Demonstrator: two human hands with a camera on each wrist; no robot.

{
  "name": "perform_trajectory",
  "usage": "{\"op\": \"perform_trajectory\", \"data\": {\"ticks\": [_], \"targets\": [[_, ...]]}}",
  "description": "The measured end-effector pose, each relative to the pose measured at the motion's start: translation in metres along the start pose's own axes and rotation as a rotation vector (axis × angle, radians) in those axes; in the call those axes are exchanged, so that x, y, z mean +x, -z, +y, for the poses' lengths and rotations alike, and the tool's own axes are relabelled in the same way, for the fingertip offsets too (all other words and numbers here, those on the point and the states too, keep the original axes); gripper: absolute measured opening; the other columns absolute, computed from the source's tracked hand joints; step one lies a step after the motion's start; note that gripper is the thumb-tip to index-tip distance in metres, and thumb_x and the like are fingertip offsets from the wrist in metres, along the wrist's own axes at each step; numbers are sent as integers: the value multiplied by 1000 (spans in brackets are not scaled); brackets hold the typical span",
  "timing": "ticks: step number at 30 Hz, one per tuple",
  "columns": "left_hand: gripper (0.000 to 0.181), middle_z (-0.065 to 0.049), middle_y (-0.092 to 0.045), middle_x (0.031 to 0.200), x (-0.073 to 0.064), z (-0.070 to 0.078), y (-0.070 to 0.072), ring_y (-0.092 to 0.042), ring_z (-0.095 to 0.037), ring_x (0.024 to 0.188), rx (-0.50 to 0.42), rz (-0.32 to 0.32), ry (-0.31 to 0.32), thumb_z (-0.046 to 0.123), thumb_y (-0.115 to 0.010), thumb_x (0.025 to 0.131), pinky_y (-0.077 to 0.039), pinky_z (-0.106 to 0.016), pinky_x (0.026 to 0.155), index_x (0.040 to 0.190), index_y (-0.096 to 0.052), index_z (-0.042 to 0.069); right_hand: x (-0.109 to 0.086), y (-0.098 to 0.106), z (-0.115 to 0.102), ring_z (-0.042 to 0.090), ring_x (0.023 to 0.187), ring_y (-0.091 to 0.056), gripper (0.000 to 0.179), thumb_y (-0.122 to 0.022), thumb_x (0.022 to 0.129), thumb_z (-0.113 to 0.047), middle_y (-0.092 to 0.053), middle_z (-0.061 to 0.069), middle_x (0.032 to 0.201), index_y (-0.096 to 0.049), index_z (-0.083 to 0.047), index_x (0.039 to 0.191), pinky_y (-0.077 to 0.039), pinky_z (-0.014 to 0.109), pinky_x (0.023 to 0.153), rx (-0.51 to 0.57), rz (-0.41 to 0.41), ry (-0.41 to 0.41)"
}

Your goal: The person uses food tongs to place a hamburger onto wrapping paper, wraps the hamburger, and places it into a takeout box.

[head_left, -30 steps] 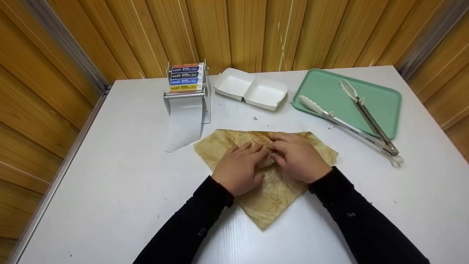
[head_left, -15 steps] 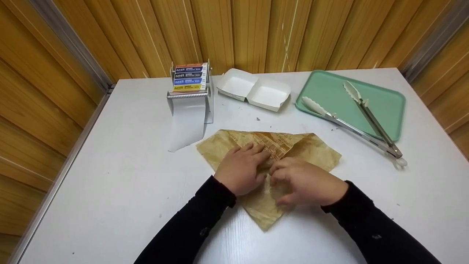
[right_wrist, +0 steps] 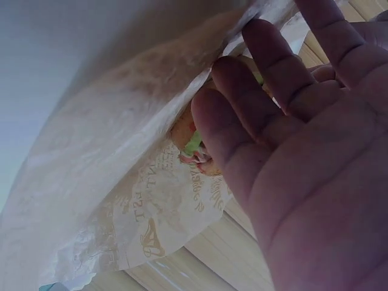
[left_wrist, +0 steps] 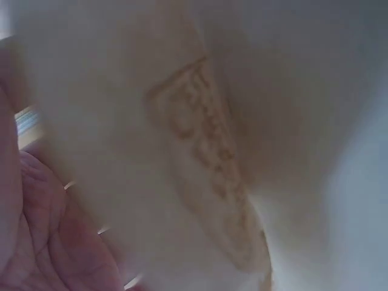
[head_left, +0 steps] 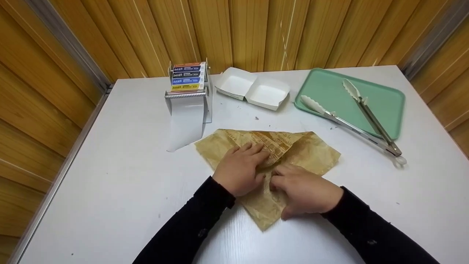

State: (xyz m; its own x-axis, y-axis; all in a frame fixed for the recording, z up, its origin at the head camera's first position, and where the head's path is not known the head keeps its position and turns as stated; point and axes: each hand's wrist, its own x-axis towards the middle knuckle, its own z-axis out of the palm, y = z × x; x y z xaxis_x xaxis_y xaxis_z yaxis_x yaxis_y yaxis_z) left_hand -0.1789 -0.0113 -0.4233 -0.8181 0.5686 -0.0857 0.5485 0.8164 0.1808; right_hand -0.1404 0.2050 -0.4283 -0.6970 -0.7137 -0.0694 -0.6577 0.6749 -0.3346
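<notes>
A brown printed sheet of wrapping paper (head_left: 216, 145) lies on the table in the head view, its far part folded toward the near side. My left hand (head_left: 240, 170) rests on the folded part with its fingers laid forward. Close beside it, the right hand (head_left: 307, 190) touches the near part of the sheet, fingers gently bent and thumb apart. In the right wrist view a burger (right_wrist: 185, 130) with bun and green leaf shows between the paper layers, partly hidden by the fingertips (right_wrist: 212, 109). Pale paper (left_wrist: 133, 157) fills most of the left wrist view, beside the left palm.
At the back left stands a label dispenser (head_left: 187, 79) with a white strip (head_left: 187, 124) hanging down to the table. An unfolded white burger box (head_left: 267, 93) sits behind the paper. Metal tongs (head_left: 355, 128) lie across a green tray (head_left: 388, 99) at the back right.
The right hand has come away from the far fold and moved nearer, onto the paper's near part, uncovering the printed flap. The left hand stays in place.
</notes>
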Motion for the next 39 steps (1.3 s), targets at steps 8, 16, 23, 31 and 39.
{"op": "perform_trajectory", "data": {"ticks": [8,16,23,31,39], "targets": [[58,-2,-38,170,-2,2,2,-36,-33,157,17,15,-13,38,-57,103,-28,-56,129,159,-48,27,1,-2,0,16,102,-56,42,-91,67,-25,-54,-6,106,-65,-17,99,-53,40,96,-9,32,11],[55,-2,-38,170,-3,2,4,-37,-33,157,24,15,-16,37,-56,104,-29,-56,128,158,-50,27,1,-3,2,14,98,-55,36,-80,65,-8,-54,-8,102,-65,-21,96,-53,37,92,5,54,13],[54,-1,-40,169,-3,2,5,-39,-33,156,39,19,-15,35,-56,103,-31,-55,127,157,-52,27,2,-2,4,14,93,-58,28,-72,72,-1,-57,-8,98,-67,-20,91,-53,38,89,2,84,13],[53,0,-38,170,-5,3,7,-39,-33,156,32,8,-14,37,-55,104,-30,-55,128,156,-53,27,5,-2,7,18,93,-67,8,-70,97,-14,-68,-3,100,-72,-17,90,-57,42,89,-21,130,40],[51,1,-38,170,-6,1,9,-38,-32,157,23,10,-23,44,-54,107,-30,-56,128,156,-53,29,7,0,11,14,84,-67,19,-66,102,-20,-66,-8,86,-66,-20,83,-56,41,81,40,125,-20]]}}
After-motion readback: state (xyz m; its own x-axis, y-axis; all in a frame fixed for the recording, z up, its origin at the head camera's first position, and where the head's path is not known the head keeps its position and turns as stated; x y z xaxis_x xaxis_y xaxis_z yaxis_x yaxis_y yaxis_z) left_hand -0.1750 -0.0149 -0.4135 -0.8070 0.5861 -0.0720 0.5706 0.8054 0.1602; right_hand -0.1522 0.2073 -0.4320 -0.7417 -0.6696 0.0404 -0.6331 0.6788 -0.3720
